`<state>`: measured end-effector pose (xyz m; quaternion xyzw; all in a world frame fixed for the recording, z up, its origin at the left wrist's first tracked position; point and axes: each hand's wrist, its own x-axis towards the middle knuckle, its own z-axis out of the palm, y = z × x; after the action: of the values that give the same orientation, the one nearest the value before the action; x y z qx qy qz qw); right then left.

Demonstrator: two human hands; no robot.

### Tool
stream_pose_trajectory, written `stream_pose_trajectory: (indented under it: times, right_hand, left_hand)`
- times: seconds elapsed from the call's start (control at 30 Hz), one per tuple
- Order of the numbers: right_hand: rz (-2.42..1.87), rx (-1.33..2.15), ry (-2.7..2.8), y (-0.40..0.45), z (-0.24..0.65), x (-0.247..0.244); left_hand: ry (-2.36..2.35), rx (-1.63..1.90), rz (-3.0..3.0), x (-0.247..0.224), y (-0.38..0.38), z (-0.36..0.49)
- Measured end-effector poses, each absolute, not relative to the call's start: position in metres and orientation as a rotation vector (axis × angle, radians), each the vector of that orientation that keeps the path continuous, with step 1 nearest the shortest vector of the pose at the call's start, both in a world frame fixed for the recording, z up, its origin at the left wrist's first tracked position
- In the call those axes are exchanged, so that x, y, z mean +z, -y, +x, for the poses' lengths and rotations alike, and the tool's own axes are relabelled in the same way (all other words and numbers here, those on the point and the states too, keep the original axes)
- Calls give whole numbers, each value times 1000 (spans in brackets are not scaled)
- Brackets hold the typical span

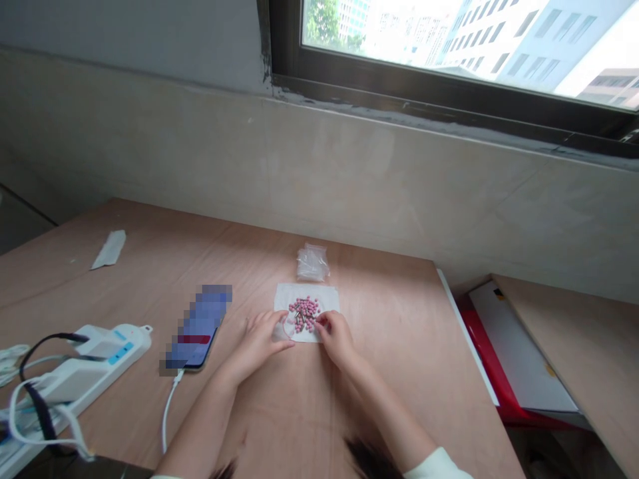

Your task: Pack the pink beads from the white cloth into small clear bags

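Note:
Many small pink beads point(304, 309), with some dark metallic pieces among them, lie in a pile on a white sheet point(327, 296). At the pile's right edge is my right hand point(335, 332), its fingertips pinched together; anything between them is too small to make out. My left hand point(262, 336) rests at the sheet's left edge, thumb and index finger apart around a small clear plastic bag point(288, 327), which it seems to touch. Whether it grips the bag is unclear.
Behind the sheet lies a stack of clear plastic bags point(312, 262). To the left are a phone point(200, 329) on a white cable, a power strip point(127, 349) with plugs, and a paper scrap point(110, 249). A wall and window point(449, 80) stand beyond the wooden table point(399, 313).

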<state>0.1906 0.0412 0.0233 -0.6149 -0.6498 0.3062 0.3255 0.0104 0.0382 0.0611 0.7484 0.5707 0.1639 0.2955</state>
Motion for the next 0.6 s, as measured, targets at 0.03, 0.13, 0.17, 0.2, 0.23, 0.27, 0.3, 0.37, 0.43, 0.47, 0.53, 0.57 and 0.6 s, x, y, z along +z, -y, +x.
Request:
stream_pose_trajectory:
  times: [0.03,0.13,0.17,0.2,0.23,0.27,0.3,0.37,0.43,0.47,0.53,0.57,0.6]
  right_hand:
    - [-1579,841,1664,-42,186,27]
    - [-1445,934,1628,-43,172,37]
    - [-1427,929,1621,-41,168,38]
    - [-1438,902,1607,-39,166,37]
    - [-1475,860,1590,-37,165,34]
    - [-1522,813,1581,-34,165,31]
    - [-1566,774,1589,-32,166,26]
    - [-1620,738,1644,-27,170,17]
    - [-1645,728,1690,-23,172,11]
    - [-1652,725,1697,-23,172,10]
    - [-1675,724,1688,-23,172,12]
    - [-1688,724,1682,-24,171,14]
    - [-1702,720,1682,-25,171,16]
  left_hand:
    - [-1505,445,2003,59,-40,12]
    - [-1495,484,2020,55,-45,16]
    - [-1509,498,2018,55,-46,17]
    - [-1525,506,2014,56,-46,16]
    - [-1538,511,2007,57,-45,15]
    - [-1543,511,2000,59,-44,14]
    - [-1541,507,1993,61,-43,12]
    - [-1535,488,1979,66,-40,8]
    - [-1538,461,1968,69,-37,5]
    - [-1542,446,1965,70,-36,5]
    - [-1548,418,1962,71,-35,4]
    - [-1549,412,1966,70,-34,4]
    - [-1549,411,1971,68,-35,4]
